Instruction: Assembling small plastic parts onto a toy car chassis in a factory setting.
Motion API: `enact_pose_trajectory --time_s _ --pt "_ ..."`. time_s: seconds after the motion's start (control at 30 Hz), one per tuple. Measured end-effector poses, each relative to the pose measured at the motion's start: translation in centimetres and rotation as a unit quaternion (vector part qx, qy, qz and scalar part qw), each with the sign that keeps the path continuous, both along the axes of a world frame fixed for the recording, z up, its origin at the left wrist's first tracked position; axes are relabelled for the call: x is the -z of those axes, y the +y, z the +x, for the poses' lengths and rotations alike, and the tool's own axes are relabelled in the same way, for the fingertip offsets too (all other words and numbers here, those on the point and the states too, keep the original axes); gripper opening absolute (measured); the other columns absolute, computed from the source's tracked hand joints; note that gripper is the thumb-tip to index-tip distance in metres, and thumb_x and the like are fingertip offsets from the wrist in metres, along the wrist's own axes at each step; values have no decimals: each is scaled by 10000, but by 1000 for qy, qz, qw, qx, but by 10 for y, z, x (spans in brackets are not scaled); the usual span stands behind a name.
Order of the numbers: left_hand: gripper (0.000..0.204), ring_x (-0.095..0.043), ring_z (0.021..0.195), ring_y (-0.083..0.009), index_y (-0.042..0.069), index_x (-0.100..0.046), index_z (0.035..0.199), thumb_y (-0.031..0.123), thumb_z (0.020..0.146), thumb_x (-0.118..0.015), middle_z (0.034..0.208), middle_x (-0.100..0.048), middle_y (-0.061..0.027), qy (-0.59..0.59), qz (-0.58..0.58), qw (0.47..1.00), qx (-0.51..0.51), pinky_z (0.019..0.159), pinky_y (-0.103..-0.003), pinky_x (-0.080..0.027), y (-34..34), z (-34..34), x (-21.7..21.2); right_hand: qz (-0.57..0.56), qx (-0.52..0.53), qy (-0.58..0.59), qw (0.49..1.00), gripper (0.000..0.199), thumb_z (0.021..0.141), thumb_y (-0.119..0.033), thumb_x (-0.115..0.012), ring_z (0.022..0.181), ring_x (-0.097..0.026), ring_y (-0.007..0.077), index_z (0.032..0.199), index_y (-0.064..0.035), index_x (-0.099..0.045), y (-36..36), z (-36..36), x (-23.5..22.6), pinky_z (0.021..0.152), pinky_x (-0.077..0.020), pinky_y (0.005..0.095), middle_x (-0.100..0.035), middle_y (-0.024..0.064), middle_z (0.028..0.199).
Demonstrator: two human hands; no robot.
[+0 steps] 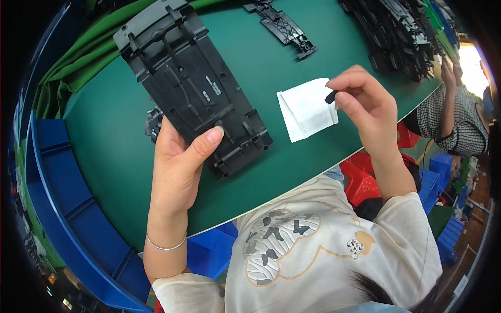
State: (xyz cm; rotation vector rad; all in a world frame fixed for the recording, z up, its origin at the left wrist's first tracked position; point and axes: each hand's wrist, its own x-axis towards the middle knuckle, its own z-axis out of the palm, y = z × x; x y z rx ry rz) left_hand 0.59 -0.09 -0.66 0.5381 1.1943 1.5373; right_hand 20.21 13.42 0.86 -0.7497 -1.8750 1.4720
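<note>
My left hand [177,164] grips the near end of a long black plastic toy-car chassis [195,86], its thumb pressed on the face. The chassis is tilted above the table, with moulded ribs, holes and small pale print showing. A dark knobbly part [153,124] shows past its left edge; whether it is joined on cannot be seen. Between thumb and forefinger, my right hand [368,112] pinches a small black plastic piece [331,97]. That hand is over the right edge of a flat white pouch [308,110] on the table.
A slim black car frame [284,28] lies at the far side of the green table [112,141]. Black car parts [399,39] are piled far right. Blue bins [78,177] and green cloth [78,68] line the left. Another person [462,117] sits at right, near a red stool [360,180].
</note>
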Motion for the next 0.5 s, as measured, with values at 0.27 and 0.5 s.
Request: enact_pose_trajectory --time_s 0.27,0.5 --pt "430 -468 973 -150 30 -384 1131 63 751 -580 1053 -491 -59 -9 5 1000 3 860 -288 -357 -1 1 -1 -419 -88 130 894 179 801 -104 -526 648 -459 71 952 -8 -518 4 -7 7 628 -397 182 -491 -7 722" --pt "423 -467 976 -154 26 -381 1123 75 754 -581 1058 -488 -64 -13 7 1000 18 862 -292 -357 0 1 -2 -472 -126 146 860 146 795 -109 -535 641 -461 74 913 -26 -515 1 -15 6 611 -398 177 -488 0 719"
